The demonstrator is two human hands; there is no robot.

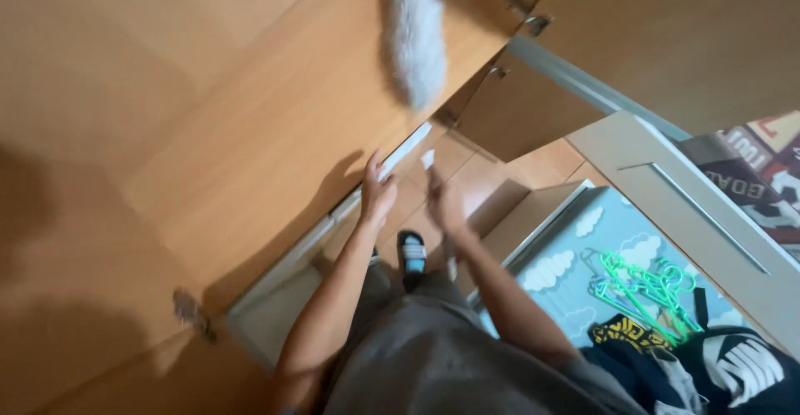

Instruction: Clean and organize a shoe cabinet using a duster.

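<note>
My left hand (377,192) grips the pale edge of a wooden wardrobe door (250,132) that fills the left of the view. Just to its right, my right hand (443,205) is blurred. Its fingers are closed around a short white handle (427,159) that points up toward a fluffy grey-white duster head (413,36) resting against the wood near the top. The stretch between handle and duster head is too blurred to make out.
A second wooden door (667,23) with metal hinges stands at the top right. A white panel (692,207) slants past a blue cloud-patterned sheet (558,257) with green hangers (646,286) and dark clothes (717,369). My sandalled foot (411,253) stands on the wood floor.
</note>
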